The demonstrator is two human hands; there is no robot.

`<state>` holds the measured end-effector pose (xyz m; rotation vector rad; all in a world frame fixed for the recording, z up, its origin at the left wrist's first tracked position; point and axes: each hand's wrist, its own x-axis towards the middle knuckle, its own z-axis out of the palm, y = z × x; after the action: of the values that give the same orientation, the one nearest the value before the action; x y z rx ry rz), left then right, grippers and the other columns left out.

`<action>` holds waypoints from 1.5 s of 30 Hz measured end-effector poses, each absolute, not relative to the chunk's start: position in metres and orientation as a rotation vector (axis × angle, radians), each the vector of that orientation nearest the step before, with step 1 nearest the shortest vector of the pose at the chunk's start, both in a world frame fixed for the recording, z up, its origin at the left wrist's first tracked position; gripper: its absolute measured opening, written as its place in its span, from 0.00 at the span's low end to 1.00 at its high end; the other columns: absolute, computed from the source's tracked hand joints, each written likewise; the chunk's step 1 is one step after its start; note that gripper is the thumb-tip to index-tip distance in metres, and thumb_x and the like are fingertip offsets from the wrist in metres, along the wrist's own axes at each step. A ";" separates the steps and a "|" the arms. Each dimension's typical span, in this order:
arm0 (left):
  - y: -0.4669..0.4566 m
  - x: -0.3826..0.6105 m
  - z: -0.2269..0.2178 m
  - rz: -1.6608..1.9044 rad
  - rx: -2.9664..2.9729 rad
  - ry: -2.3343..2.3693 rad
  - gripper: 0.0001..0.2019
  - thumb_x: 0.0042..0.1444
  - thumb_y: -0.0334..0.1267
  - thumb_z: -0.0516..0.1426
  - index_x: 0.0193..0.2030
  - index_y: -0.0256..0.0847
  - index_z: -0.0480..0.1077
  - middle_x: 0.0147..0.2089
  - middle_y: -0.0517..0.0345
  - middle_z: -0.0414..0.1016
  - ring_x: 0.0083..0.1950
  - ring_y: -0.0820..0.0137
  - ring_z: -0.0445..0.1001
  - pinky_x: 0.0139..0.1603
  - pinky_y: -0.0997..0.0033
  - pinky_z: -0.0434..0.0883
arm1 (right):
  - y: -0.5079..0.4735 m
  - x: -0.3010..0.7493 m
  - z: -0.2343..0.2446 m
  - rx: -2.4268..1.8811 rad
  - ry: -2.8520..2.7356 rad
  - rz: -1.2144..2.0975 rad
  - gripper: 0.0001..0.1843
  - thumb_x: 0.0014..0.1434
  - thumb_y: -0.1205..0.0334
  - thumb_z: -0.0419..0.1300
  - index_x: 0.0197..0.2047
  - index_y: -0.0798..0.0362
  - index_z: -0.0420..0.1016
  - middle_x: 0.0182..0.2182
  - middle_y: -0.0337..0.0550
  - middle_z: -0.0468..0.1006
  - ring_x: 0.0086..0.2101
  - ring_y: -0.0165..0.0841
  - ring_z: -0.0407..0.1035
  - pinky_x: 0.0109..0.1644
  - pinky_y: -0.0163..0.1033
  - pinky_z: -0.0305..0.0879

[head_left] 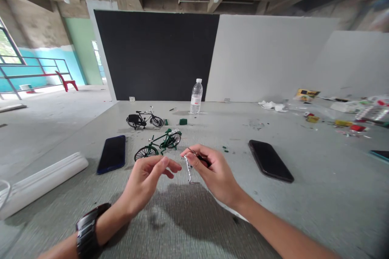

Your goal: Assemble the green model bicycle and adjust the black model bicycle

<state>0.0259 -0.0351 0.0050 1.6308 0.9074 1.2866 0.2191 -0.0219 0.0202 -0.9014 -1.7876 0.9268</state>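
Note:
Pinched in my right hand (214, 172) is a small silver part (188, 170), long and thin, shaped somewhat like a model bicycle's handlebar. A slim dark tool (202, 158) with a thin tip also lies in that hand; its exact kind cannot be made out. My left hand (150, 174) is open beside the silver part, fingers curved and apart, holding nothing. Just beyond the left hand stands a green model bicycle (161, 142), its front wheel partly covered by that hand. Farther back is a black model bicycle (144, 118) with dark rear bags.
Phones lie left (112, 153) and right (270, 160). A white long case (48, 182) sits at far left. Green pieces (183, 122) and a water bottle (196, 97) stand behind. Crumpled tissue (272, 106) and packaging litter the right side of the table (319, 202).

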 end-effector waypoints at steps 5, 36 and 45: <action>-0.029 0.027 -0.005 1.097 1.397 0.698 0.19 0.60 0.51 0.60 0.47 0.37 0.77 0.42 0.48 0.81 0.42 0.63 0.78 0.49 0.60 0.74 | -0.024 0.218 0.021 -0.878 -1.866 0.784 0.12 0.68 0.52 0.56 0.39 0.48 0.77 0.29 0.38 0.74 0.26 0.30 0.61 0.29 0.37 0.57; -0.020 0.021 -0.009 1.148 1.092 0.625 0.13 0.43 0.41 0.73 0.31 0.41 0.77 0.34 0.62 0.78 0.31 0.74 0.74 0.41 0.71 0.70 | -0.028 0.230 0.028 -0.909 -2.350 0.326 0.05 0.69 0.60 0.48 0.38 0.48 0.61 0.25 0.36 0.69 0.21 0.29 0.58 0.28 0.39 0.48; -0.020 0.019 -0.010 1.154 1.121 0.658 0.12 0.44 0.40 0.72 0.31 0.40 0.77 0.32 0.61 0.79 0.32 0.74 0.75 0.40 0.72 0.71 | -0.027 0.232 0.030 -0.893 -2.441 0.187 0.06 0.68 0.63 0.48 0.38 0.48 0.63 0.25 0.36 0.72 0.20 0.28 0.56 0.26 0.39 0.46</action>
<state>0.0191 -0.0201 -0.0098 1.1207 0.6577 1.1537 0.2318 -0.0270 0.0300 -0.8933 -2.4412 0.1869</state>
